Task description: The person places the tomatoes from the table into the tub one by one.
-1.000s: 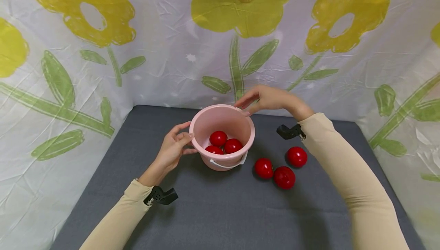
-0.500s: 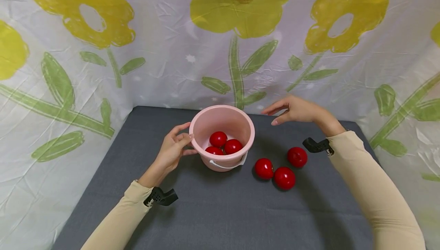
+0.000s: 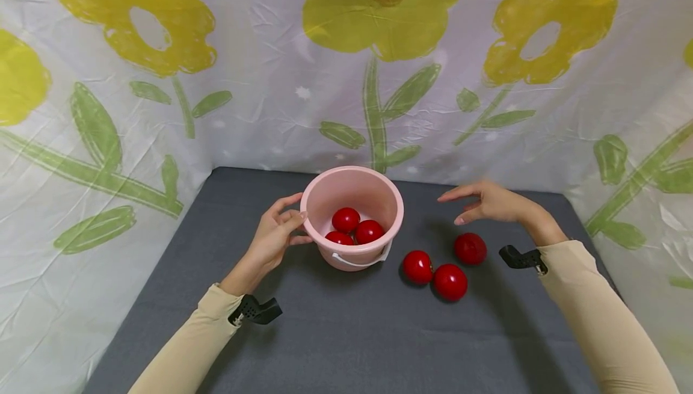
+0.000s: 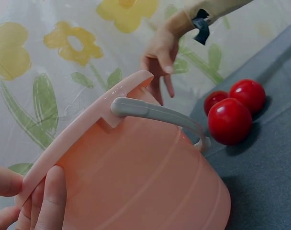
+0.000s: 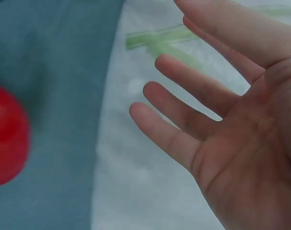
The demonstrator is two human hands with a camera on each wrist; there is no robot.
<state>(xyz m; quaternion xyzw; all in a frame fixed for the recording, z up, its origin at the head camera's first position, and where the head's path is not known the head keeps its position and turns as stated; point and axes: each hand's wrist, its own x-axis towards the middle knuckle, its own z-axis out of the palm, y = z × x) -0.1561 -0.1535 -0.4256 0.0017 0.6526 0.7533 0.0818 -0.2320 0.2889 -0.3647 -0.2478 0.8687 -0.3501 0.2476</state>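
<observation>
A pink bucket (image 3: 360,190) with a pale handle (image 4: 160,111) stands on the dark cloth, three glossy red, tomato-like fruits (image 3: 346,219) lying inside. My left hand (image 3: 267,237) pinches its rim on the left side, thumb on top and fingers beneath; the left wrist view shows those fingers (image 4: 54,191) at the rim. Right of the bucket lie three more red fruits: one at the front (image 3: 450,282), one nearer the bucket (image 3: 417,266), one farther back (image 3: 470,248). Above the back one hovers my right hand (image 3: 500,203), fingers spread and holding nothing; its palm shows in the right wrist view.
A dark grey cloth (image 3: 335,328) covers the tabletop. Behind and at both sides hangs a white curtain (image 3: 260,105) printed with yellow flowers, close to the table's back edge. Each wrist carries a small black camera (image 3: 254,310).
My right hand has left the bucket's back right rim and moved rightward and nearer, over the back fruit. The left hand keeps its hold; bucket and fruits stay put.
</observation>
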